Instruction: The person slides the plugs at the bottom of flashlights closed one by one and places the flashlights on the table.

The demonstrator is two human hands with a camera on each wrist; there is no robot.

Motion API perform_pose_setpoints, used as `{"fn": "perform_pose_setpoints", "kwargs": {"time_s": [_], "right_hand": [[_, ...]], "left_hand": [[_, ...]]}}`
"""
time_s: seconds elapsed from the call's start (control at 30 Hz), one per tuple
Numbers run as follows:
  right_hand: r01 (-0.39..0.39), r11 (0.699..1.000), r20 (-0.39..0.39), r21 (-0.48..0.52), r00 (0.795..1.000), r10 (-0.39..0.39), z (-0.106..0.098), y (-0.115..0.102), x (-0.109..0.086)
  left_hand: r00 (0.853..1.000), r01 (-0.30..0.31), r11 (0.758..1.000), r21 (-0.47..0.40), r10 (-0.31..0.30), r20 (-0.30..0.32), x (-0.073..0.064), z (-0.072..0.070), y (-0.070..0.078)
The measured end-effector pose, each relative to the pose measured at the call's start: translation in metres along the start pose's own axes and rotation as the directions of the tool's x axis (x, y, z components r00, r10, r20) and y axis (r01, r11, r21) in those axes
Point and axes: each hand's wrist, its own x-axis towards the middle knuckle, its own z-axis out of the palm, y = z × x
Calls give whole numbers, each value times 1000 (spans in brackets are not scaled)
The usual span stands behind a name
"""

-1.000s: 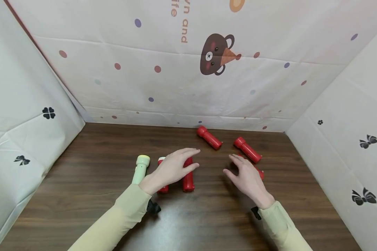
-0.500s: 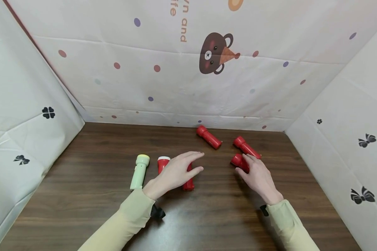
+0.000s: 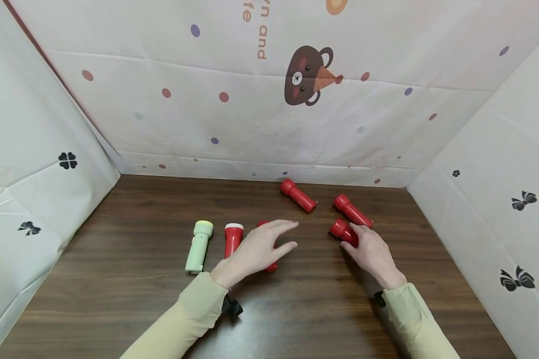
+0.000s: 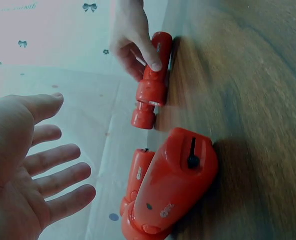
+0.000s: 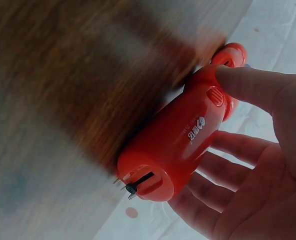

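My right hand (image 3: 375, 254) grips a red flashlight (image 3: 343, 232) lying on the table at the right. In the right wrist view its thumb rests by the neck of this red flashlight (image 5: 173, 135), and the fingers lie along the far side. My left hand (image 3: 260, 247) hovers with fingers extended and thumb apart, holding nothing. Partly hidden under it lies another red flashlight (image 3: 271, 268), which shows large beside the palm in the left wrist view. Just left of that hand is a red flashlight with a white rim (image 3: 233, 239), its lower end covered.
A pale green flashlight (image 3: 198, 249) lies at the left of the brown wooden table (image 3: 152, 224). Toward the back are two more red flashlights, one near the wall (image 3: 298, 196) and one just behind the gripped one (image 3: 352, 210). Printed white sheets (image 3: 184, 119) enclose three sides.
My right hand has moved right and down onto the front red flashlight and taken hold of it. My left hand has drifted slightly right, uncovering more of the white-rimmed and green flashlights.
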Motion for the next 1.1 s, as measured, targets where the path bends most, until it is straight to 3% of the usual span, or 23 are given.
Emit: {"fn": "perform_pose_setpoints", "kwargs": {"time_s": [0.43, 1.1], "right_hand": [[-11, 1000, 44, -28, 999, 12, 0, 4, 4], [-13, 986, -98, 164, 995, 30, -14, -8, 8]], "left_hand": [[1000, -14, 1000, -11, 14, 3, 3, 8, 6], [999, -26, 999, -35, 27, 22, 12, 24, 18]]}}
